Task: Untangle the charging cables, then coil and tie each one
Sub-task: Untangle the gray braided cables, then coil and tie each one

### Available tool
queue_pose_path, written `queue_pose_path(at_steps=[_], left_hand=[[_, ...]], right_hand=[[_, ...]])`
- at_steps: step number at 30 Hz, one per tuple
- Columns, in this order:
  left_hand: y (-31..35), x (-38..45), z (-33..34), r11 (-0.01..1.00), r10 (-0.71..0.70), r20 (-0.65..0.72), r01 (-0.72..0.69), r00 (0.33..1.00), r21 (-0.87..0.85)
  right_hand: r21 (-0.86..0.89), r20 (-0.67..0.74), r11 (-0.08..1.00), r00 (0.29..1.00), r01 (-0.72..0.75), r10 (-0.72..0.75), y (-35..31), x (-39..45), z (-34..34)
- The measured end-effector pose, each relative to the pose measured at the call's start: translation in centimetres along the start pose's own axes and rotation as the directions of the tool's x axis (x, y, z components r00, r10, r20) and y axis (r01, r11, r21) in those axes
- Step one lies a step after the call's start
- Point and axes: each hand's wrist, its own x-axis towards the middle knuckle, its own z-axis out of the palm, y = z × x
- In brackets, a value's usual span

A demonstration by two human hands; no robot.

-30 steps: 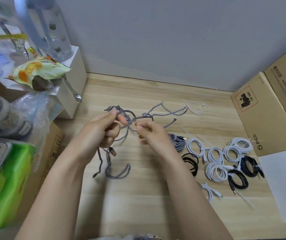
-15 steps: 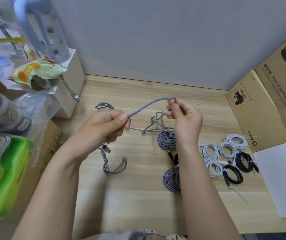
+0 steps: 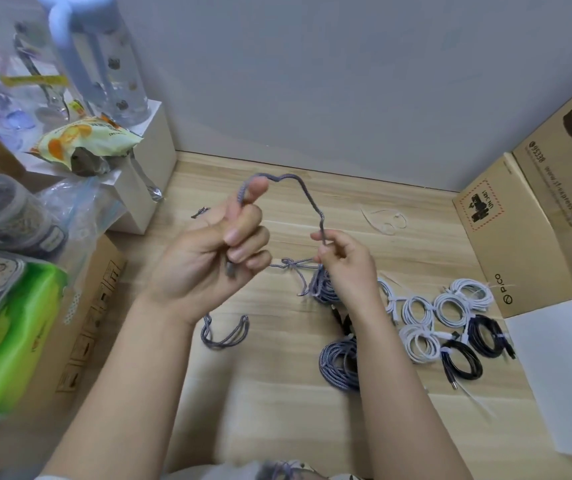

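Observation:
A grey braided cable [image 3: 307, 197] arches above the wooden table [image 3: 277, 393] between both hands. My left hand [image 3: 215, 258] grips one part of it, with the thumb raised under the arch. My right hand [image 3: 345, 261] pinches the other side of the arch. A small knot [image 3: 291, 265] of the same cable hangs between the hands, and a loose loop [image 3: 225, 332] lies on the table below my left wrist. Two coiled grey braided cables [image 3: 340, 363] lie by my right forearm. White coiled cables [image 3: 419, 322] and black coiled cables [image 3: 478, 348] lie to the right.
Cardboard boxes [image 3: 526, 230] stand along the right, with white paper [image 3: 561, 375] in front of them. At the left are a white box [image 3: 146, 174] with a snack bag [image 3: 83, 140] and a bottle [image 3: 104, 64], a cardboard box [image 3: 80, 317] and a green pack [image 3: 7, 341]. Thin ties [image 3: 386, 221] lie near the wall.
My left hand has risen and turned, lifting the cable into a tall arch over the thumb. My right hand has come down and now pinches the cable lower, near the knot.

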Motion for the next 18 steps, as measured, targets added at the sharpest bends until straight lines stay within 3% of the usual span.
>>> queue_pose_path(at_steps=[2, 5, 8, 10, 13, 18], left_hand=[[-0.9, 0.4, 0.2, 0.989, -0.011, -0.115, 0.028, 0.993, 0.147], [-1.6, 0.3, 0.6, 0.972, -0.017, -0.187, 0.061, 0.982, 0.228], [-1.4, 0.1, 1.0, 0.950, -0.061, -0.152, 0.104, 0.986, 0.293], [-1.5, 0.0, 1.3, 0.911, -0.101, -0.124, 0.142, 0.987, 0.387], [-1.4, -0.3, 1.9, 0.839, -0.148, -0.065, 0.161, 0.987, 0.521], [-0.5, -1.1, 3.3, 0.789, -0.148, -0.004, 0.121, 0.989, 0.602]], right_hand=[[0.012, 0.055, 1.000, 0.998, 0.005, -0.005, -0.4, -0.5, 0.5], [0.003, -0.079, 0.976, 0.973, 0.220, -0.219, -2.1, -1.5, 0.7], [-0.085, -0.132, 0.876, 0.866, 0.475, -0.482, -4.6, -2.2, 0.3], [-0.062, -0.049, 0.802, 0.801, 0.594, -0.597, -6.1, -1.9, 0.0], [0.046, 0.047, 0.767, 0.765, 0.640, -0.642, -7.8, -1.9, 0.3], [0.231, -0.017, 0.696, 0.718, 0.680, -0.696, -8.7, -2.7, 1.9]])
